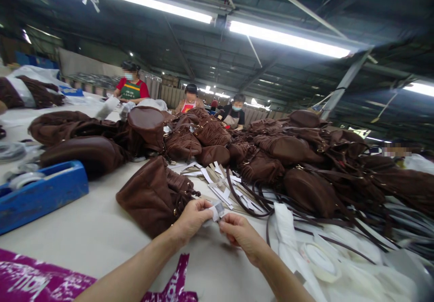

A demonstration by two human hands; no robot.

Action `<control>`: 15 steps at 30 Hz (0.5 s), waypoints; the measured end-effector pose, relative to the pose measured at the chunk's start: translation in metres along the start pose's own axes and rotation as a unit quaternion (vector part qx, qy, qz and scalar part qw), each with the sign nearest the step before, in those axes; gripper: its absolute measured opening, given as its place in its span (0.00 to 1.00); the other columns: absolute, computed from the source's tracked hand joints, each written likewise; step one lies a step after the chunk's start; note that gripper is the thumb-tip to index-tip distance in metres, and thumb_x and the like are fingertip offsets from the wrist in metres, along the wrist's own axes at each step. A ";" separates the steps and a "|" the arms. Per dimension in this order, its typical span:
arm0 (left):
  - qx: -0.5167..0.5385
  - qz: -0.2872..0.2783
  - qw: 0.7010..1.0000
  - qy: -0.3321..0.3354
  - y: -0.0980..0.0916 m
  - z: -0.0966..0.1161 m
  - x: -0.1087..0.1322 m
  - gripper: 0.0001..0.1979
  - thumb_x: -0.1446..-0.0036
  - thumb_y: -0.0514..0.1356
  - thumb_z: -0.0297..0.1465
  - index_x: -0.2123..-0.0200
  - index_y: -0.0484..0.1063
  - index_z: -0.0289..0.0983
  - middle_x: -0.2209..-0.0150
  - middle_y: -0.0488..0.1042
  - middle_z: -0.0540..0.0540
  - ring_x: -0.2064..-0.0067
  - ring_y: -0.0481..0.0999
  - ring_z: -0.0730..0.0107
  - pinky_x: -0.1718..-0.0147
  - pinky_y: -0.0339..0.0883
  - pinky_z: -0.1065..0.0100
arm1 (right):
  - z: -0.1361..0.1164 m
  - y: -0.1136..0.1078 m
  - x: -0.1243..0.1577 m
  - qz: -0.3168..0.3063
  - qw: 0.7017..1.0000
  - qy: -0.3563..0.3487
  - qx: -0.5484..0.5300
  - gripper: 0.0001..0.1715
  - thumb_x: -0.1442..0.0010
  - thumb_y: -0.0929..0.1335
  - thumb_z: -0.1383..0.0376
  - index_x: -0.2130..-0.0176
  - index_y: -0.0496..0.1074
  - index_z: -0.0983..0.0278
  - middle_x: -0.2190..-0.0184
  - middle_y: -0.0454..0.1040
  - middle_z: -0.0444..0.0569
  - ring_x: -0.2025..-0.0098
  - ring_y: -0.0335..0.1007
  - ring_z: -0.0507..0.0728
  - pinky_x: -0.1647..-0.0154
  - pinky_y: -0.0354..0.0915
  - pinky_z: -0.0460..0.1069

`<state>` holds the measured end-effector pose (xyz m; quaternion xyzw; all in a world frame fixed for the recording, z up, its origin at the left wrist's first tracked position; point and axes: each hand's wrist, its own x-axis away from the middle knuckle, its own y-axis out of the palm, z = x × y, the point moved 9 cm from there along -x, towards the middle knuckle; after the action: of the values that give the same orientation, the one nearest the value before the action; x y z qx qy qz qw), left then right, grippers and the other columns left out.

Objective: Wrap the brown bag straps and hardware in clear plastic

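Observation:
Between my two hands is a small piece of white and grey sheet (218,211), perhaps a label or a wrapped strip; its kind is not clear. My left hand (193,218) pinches its left side between thumb and fingers. At its lower right edge my right hand (239,232) is closed, fingertips pressed together on it. Just behind my left hand a brown fringed bag (149,195) lies tilted on the pale table (101,216). A loose heap of white and grey paper strips (217,182) lies beyond my hands.
Many brown bags (301,150) are piled across the back and right. A blue tape dispenser (44,193) stands at left, purple printed plastic (40,277) at front left. Dark straps (251,205), white wrapping and a tape roll (320,259) lie right. Several people work beyond.

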<state>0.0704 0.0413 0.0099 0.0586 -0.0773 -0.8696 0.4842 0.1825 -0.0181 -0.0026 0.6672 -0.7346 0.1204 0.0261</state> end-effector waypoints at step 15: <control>-0.102 -0.036 0.993 0.047 0.003 0.005 0.003 0.09 0.59 0.58 0.32 0.74 0.70 0.33 0.76 0.66 0.52 0.73 0.61 0.74 0.74 0.53 0.73 | 0.011 0.004 -0.013 0.066 0.997 -0.031 -0.035 0.21 0.58 0.73 0.54 0.70 0.69 0.66 0.87 0.55 0.32 0.85 0.46 0.45 0.84 0.42 0.44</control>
<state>0.0700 0.0379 0.0156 0.0526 0.0365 -0.8859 0.4595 0.1815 -0.0071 -0.0160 0.6197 -0.7810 0.0756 0.0187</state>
